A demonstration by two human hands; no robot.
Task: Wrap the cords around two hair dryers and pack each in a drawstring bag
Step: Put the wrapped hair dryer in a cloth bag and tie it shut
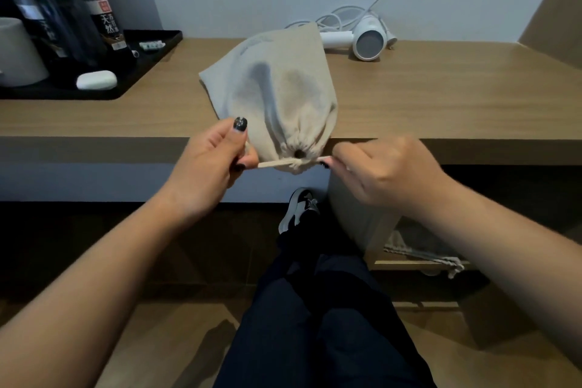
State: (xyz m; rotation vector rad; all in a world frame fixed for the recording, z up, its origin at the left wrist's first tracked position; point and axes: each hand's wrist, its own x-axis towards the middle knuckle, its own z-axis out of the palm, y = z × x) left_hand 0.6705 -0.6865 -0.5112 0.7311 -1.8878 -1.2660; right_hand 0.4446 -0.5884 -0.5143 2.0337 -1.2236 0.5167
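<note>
Both hands (208, 164) (381, 170) pinch the drawstrings of the bulging beige cloth bag (277, 98) nearly cinched at the tabletop's (441, 98) front edge, so roughly halfway; the white hair dryer (362, 39) at the back edge still needs wrapping.

- Dark bottle (105, 25) on the black tray (151, 50) — white characters "天然" down its label; small red square mark above them, unreadable.
- Neighbouring bottles' labels — too blurred to read.
</note>
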